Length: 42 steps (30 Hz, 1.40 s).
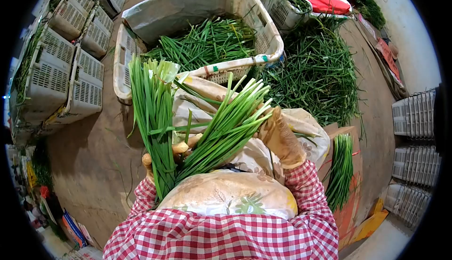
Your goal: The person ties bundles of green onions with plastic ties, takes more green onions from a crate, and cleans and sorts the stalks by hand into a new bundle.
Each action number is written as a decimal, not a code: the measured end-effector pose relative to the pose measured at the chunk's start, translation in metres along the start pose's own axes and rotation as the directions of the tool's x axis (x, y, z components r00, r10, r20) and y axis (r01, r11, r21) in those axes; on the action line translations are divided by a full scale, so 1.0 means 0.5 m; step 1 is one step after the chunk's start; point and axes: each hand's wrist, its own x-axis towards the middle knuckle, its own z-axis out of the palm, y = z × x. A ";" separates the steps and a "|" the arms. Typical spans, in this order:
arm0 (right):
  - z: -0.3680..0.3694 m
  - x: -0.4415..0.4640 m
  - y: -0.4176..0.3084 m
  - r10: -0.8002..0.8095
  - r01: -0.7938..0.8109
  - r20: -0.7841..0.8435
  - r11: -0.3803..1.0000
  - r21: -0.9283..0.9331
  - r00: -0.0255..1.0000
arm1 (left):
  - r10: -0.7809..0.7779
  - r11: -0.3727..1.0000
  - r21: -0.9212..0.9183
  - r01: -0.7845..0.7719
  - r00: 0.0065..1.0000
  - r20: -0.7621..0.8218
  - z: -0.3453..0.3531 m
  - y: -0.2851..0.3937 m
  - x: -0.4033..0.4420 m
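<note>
My left hand (175, 152), in a tan glove, is closed around the lower part of an upright bunch of garlic chives (157, 119). A second bunch of garlic chives (221, 135) slants from there up to the right, its white ends by my right hand (284, 140). That hand is gloved too, its fingers curled against the white ends and partly hidden behind them. A few loose leaves cross between the bunches. Both bunches are above my lap, over a stained, patterned apron (226, 192).
Ahead stands a white plastic crate (269, 55) part-filled with garlic chives. A loose heap of greens (315, 72) lies right of it. A tied bunch (340, 170) rests on cardboard at my right. Slatted crates (49, 67) line the left; more stacked crates (414, 114) stand far right.
</note>
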 end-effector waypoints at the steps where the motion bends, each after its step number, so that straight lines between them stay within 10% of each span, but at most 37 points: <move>1: -0.008 0.000 -0.003 0.014 -0.013 -0.034 1.000 0.025 0.999 | -0.005 1.000 0.002 0.005 1.000 0.002 0.006 0.000 0.007; 5: 0.032 0.005 -0.021 -0.107 0.037 -0.203 0.946 -0.322 0.973 | -0.014 0.991 -0.134 0.010 1.000 -0.024 -0.009 -0.019 0.002; 8: 0.055 -0.006 -0.031 -0.174 0.116 -0.184 0.950 -0.291 0.967 | 0.235 0.952 -0.199 -0.232 0.972 -0.010 -0.039 -0.045 -0.001; 11: 0.062 -0.015 -0.037 -0.186 0.140 -0.175 0.959 -0.247 0.967 | 0.159 0.968 -0.166 -0.190 0.970 -0.182 -0.026 -0.041 -0.019; 17: 0.045 -0.005 -0.034 -0.342 0.221 -0.233 0.879 -0.423 0.910 | 0.231 0.941 -0.244 -0.235 0.972 -0.044 -0.048 -0.052 -0.023; 20: 0.039 0.002 -0.025 -0.634 0.267 0.065 0.229 -0.936 0.770 | 0.161 0.970 -0.172 -0.170 0.985 -0.067 -0.031 -0.032 -0.018; 27: 0.047 -0.001 -0.048 -0.420 0.129 0.390 -0.527 -0.840 0.819 | 0.177 0.976 -0.094 -0.196 0.968 -0.177 -0.053 -0.048 -0.044; 35: 0.074 0.007 -0.015 -0.534 0.131 0.380 -0.445 -0.886 0.755 | 0.275 0.951 -0.141 -0.276 0.961 -0.027 -0.024 -0.052 -0.002; 40: 0.103 0.008 -0.041 -0.415 0.048 0.205 -0.359 -0.932 0.887 | 0.262 0.962 -0.083 -0.260 0.965 0.005 -0.054 -0.052 -0.023; 42: 0.093 0.022 -0.033 -0.409 0.061 0.239 -0.403 -0.913 0.881 | 0.197 0.976 -0.054 -0.210 0.962 -0.190 -0.050 -0.058 -0.046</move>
